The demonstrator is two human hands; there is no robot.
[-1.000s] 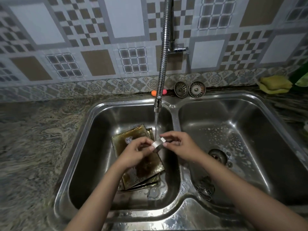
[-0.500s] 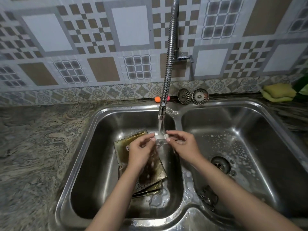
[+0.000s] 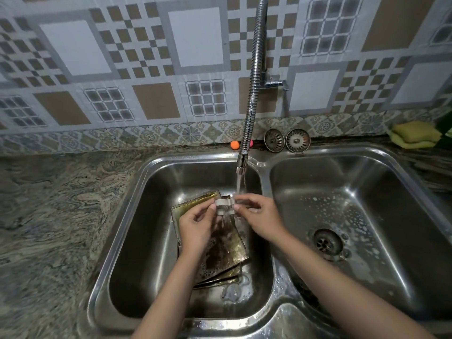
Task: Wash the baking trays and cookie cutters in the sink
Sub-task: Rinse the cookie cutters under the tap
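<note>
While water runs from the flexible tap into the left basin of the double sink, the head view shows both hands meeting right under the stream. The left hand pinches one end of a small metal cookie cutter and the right hand pinches the other, fingers of each curled onto its band, so the cutter sits in the falling water just above the basin. Below the hands, a stack of brownish baking trays lies flat on the left basin's floor, wet and flecked with suds. The right basin holds only foam around its drain (plus a dark shape near the divider, too murky to name). On the tabletop behind sit two loose strainers and a yellow sponge.

This looks like the rinsing of one cutter, with the trays not yet finished. The next move probably calls for turning the cutter so water reaches its inner face, with a firm pinch, since thin wet metal slips easily.
</note>
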